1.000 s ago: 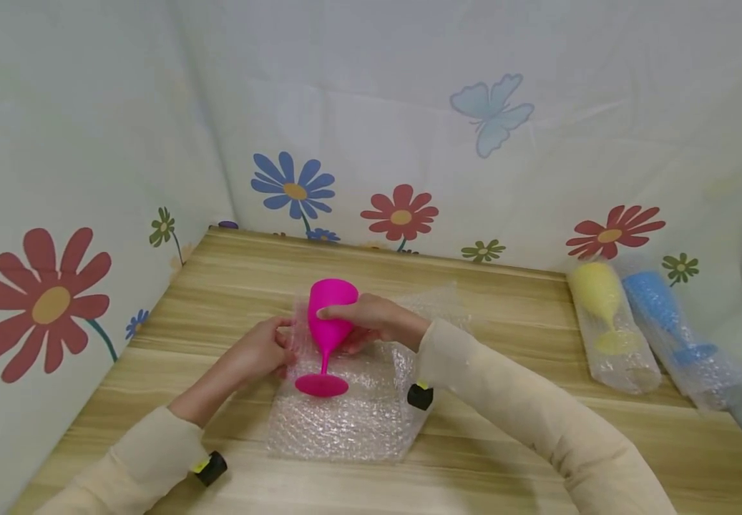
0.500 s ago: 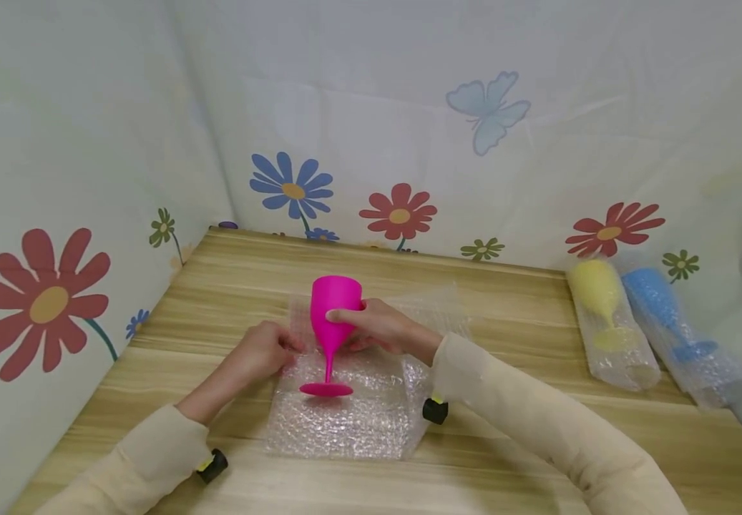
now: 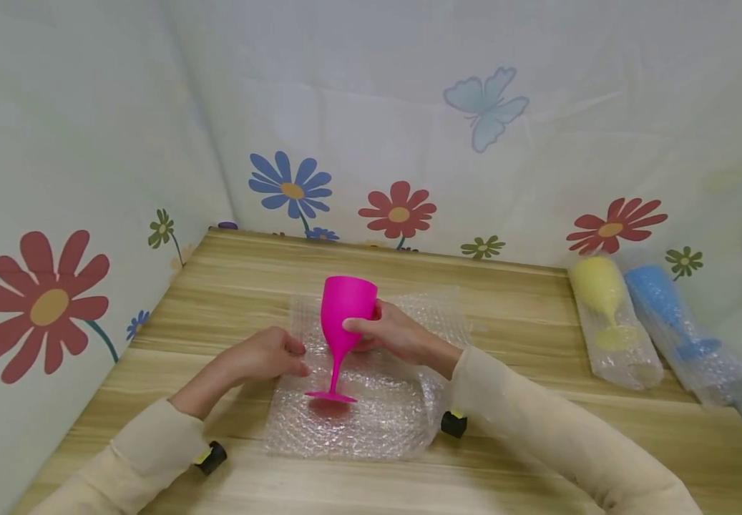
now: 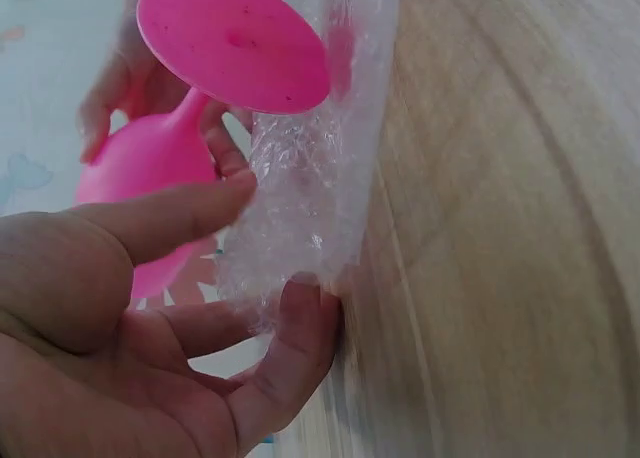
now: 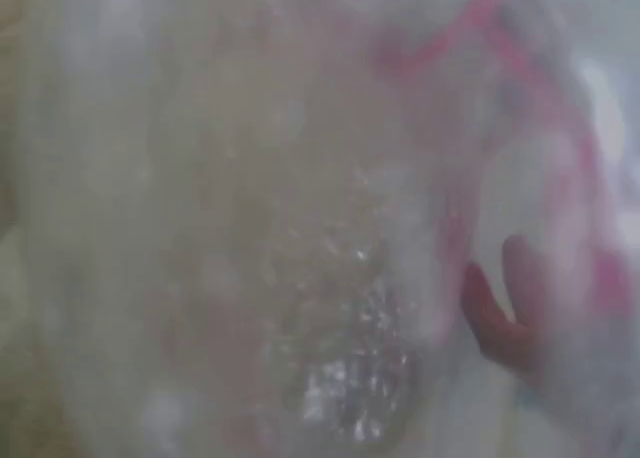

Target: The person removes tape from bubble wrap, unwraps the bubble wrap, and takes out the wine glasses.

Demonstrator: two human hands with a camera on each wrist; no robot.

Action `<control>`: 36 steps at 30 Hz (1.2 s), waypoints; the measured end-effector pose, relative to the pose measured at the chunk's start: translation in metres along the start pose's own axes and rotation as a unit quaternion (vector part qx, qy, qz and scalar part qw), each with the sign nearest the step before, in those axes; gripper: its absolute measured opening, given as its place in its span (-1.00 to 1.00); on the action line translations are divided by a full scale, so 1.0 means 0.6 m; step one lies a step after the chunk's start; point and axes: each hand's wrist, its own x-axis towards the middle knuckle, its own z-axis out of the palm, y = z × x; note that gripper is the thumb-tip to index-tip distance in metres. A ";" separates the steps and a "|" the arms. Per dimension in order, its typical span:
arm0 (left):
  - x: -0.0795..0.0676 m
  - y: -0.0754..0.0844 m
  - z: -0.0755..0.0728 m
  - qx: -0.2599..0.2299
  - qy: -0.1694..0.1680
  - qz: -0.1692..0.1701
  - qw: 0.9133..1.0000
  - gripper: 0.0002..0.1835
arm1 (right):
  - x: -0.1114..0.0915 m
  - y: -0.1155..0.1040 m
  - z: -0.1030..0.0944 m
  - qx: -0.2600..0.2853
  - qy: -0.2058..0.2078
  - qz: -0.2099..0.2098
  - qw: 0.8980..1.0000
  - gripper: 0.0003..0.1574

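Wood-grain tabletop [image 3: 242,275] below, my right hand [image 3: 396,333] grips a magenta plastic goblet [image 3: 345,307] base-down over clear bubble wrap [image 3: 371,429], left hand [image 3: 264,355] unclosed.

Nothing I can actually read here, no lettering or numbers on the pink goblet [image 3: 348,304], the bubble wrap [image 3: 358,425] or the backdrop [image 3: 345,107] (if the yellow patch [image 3: 458,414] on the black wrist camera [image 3: 454,425] says anything, it's way too small to make out).
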 end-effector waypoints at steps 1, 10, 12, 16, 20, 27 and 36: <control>0.001 0.001 0.001 0.009 0.002 0.007 1.000 -0.47 | -0.006 0.000 -0.001 -0.010 0.005 -0.006 1.000 -0.23; 0.005 0.007 0.014 0.057 0.059 0.067 0.994 -0.52 | -0.065 -0.012 0.012 -0.043 0.029 -0.062 0.997 -0.11; 0.005 0.008 0.016 0.074 0.069 0.079 0.992 -0.52 | -0.080 -0.018 0.020 -0.038 0.016 -0.075 0.996 -0.08; 0.008 0.003 0.023 0.095 0.091 0.084 0.988 -0.53 | -0.105 -0.026 0.036 -0.034 -0.016 -0.109 0.993 0.02; 0.010 -0.003 0.032 0.098 0.114 0.075 0.986 -0.52 | -0.125 -0.029 0.054 -0.062 -0.028 -0.147 0.987 0.09; 0.010 0.000 0.033 0.104 0.122 0.066 0.985 -0.49 | -0.153 -0.021 0.079 -0.126 -0.010 -0.203 0.971 0.13; 0.018 0.004 0.039 0.110 0.114 0.066 0.985 -0.48 | -0.175 -0.006 0.091 -0.143 0.000 -0.232 0.962 0.13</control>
